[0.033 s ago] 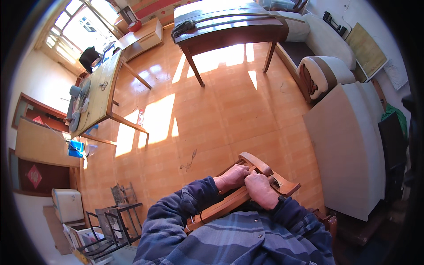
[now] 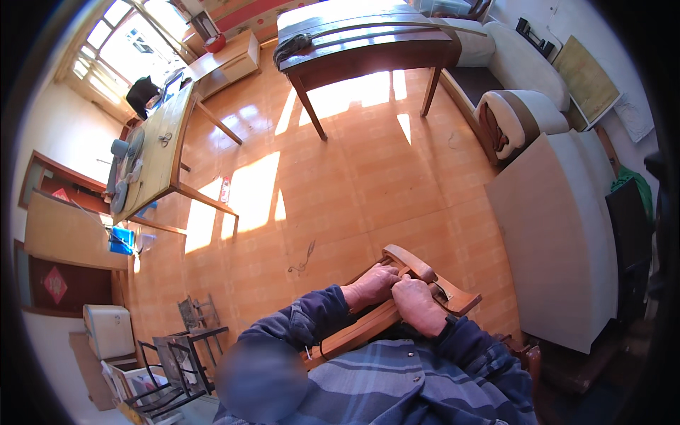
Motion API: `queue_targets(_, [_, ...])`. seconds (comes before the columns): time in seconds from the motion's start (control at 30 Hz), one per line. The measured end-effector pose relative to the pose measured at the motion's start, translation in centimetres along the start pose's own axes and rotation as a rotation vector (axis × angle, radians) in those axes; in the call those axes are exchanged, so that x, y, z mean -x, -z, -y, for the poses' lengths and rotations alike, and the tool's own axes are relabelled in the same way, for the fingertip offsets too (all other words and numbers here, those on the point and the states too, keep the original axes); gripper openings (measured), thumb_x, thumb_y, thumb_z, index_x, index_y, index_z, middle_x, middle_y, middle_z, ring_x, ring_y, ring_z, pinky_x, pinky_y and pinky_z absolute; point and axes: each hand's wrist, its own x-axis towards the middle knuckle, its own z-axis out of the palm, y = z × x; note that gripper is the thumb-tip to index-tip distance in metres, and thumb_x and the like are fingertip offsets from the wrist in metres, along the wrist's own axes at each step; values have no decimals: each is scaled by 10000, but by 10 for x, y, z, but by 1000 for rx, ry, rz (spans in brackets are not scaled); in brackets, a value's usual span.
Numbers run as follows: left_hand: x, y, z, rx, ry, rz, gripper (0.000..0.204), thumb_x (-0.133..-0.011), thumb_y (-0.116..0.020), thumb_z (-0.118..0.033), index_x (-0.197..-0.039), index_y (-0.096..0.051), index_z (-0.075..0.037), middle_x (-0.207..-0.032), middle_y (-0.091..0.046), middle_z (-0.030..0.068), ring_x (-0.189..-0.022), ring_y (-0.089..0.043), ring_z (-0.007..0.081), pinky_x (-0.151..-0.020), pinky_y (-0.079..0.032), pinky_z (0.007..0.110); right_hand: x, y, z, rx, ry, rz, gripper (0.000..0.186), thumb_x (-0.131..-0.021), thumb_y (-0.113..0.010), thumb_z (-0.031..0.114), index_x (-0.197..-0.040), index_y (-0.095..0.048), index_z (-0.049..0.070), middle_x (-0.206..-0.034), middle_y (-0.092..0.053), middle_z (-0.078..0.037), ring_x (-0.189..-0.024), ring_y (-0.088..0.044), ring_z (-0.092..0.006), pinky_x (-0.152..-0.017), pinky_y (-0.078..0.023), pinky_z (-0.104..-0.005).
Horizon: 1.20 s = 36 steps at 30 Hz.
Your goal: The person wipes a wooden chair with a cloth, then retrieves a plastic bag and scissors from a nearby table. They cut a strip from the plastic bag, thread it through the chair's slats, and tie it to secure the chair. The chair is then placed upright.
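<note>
A wooden frame (image 2: 365,329) with rounded, curved end pieces lies across my lap, tilted up to the right. It looks like part of a chair or stool; the exact kind cannot be told. My left hand (image 2: 371,287) is closed over its upper end, beside a curved wooden piece (image 2: 412,261). Right against it, my right hand (image 2: 421,304) is closed too, with fingertips meeting those of the left. Whatever the fingers pinch is hidden between them. Another curved piece (image 2: 464,303) juts out to the right of my right hand.
A dark string (image 2: 303,257) lies on the tiled floor ahead. Tables (image 2: 368,55) stand at the far side and left (image 2: 159,152). Metal-framed chairs (image 2: 185,361) are at lower left. A large pale panel (image 2: 559,237) and a sofa (image 2: 528,60) line the right.
</note>
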Motion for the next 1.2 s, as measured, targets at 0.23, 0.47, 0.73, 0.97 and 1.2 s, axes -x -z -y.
queue_targets(0.23, [7, -16, 8, -54, -156, -116, 124, -895, -691, -188, -979, -683, -98, -963, -654, 98, -962, -650, 318, -819, -474, 454, 2, -1, -1, -31, 14, -35, 175, -888, -682, 126, -983, -812, 56, -1057, -752, -174, -961, -766, -260, -793, -626, -357])
queue_targets(0.47, [5, -3, 7, 406, 73, 19, 239, -929, -743, -184, -1057, -712, 16, -990, -726, 166, -933, -689, 264, -844, -543, 402, 6, -4, -2, -59, 16, -96, 164, -860, -677, 76, -957, -795, 16, -1023, -730, -181, -903, -765, -286, -748, -630, -373])
queue_targets(0.73, [12, 18, 10, 529, 218, 197, 275, -961, -738, -243, -1050, -712, 15, -930, -681, 85, -919, -607, 159, -870, -497, 358, 7, -5, -3, -68, 44, -75, 172, -875, -669, 75, -980, -790, 14, -1014, -729, -188, -918, -762, -291, -754, -631, -373])
queue_targets(0.97, [15, 22, 6, 497, 140, 110, 275, -999, -678, -270, -1053, -715, -3, -969, -676, 123, -947, -633, 226, -878, -499, 381, 12, 3, -2, -52, 31, -105, 171, -872, -673, 59, -987, -788, 6, -981, -736, -195, -885, -766, -295, -740, -632, -385])
queue_targets(1.2, [28, 54, -17, 342, 79, 257, 329, -1019, -631, -278, -1168, -703, 7, -1055, -662, 207, -1029, -633, 360, -938, -509, 410, 18, 4, -8, -189, 40, -200, 178, -926, -623, 97, -958, -775, 11, -959, -728, -200, -864, -760, -313, -740, -618, -407])
